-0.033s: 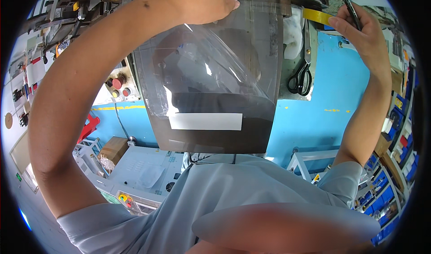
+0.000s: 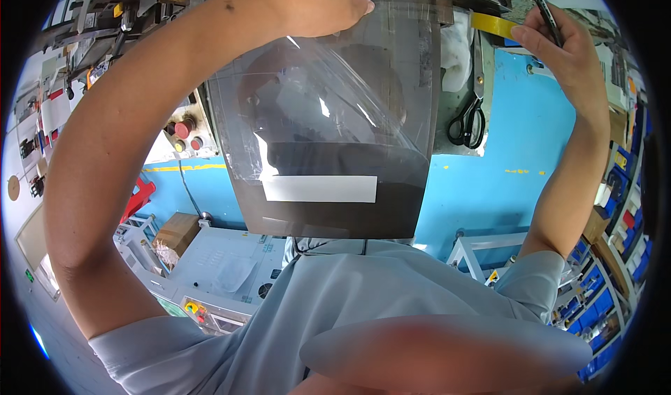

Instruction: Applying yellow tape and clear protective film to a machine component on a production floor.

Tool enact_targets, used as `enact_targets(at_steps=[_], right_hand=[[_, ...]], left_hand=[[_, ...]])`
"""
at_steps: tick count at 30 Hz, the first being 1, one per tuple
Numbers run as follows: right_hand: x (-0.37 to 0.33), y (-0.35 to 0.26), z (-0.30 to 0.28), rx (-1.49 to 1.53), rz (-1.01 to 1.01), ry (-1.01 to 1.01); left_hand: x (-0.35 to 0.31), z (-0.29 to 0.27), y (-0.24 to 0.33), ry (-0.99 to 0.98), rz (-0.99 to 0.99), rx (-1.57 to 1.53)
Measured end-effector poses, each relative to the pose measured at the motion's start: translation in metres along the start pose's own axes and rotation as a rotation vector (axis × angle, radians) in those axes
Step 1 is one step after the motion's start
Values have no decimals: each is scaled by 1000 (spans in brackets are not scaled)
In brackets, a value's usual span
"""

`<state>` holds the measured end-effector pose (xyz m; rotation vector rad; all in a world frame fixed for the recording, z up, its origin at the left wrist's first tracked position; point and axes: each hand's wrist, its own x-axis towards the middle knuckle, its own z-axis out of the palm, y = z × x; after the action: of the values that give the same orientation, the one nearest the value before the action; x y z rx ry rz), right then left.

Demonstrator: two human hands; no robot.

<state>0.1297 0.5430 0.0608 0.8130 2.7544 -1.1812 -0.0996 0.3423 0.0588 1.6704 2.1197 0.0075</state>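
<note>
At the top edge, my left hand (image 2: 318, 7) is bent over a clear plastic film (image 2: 321, 108). Its thumb is curled in and most fingers run out of view, so what they grip is hidden. The film lies wrinkled and shiny on a dark smooth board (image 2: 328, 217), which bears a white strip (image 2: 320, 189). Off to the right, my right hand (image 2: 570, 49) is closed around a slim black tool (image 2: 544, 11) that points up and left. Its thumb tip meets the end of a curved yellow band (image 2: 493, 25), perhaps tape.
Black-handled scissors (image 2: 475, 112) lie right of the board, beside a white cloth (image 2: 456, 56). Left of it sits a control box with a red push button (image 2: 184, 127). A grey machine cabinet (image 2: 224, 262), a cardboard box (image 2: 177, 232) and shelves of blue bins (image 2: 615, 185) stand around.
</note>
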Motion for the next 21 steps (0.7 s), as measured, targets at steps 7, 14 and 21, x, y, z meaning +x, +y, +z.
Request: enact_targets(at_steps=[7,14,21], right_hand=[[-2,-3,-2,23,-22,1],[-5,-19,-7,-24,-128,132],[3,-117,3,63,-86,82]], left_hand=[[10,9,4,54,26,32],[11,0,5,7,76,-76],[-11,-26,26,-26,233,-681]])
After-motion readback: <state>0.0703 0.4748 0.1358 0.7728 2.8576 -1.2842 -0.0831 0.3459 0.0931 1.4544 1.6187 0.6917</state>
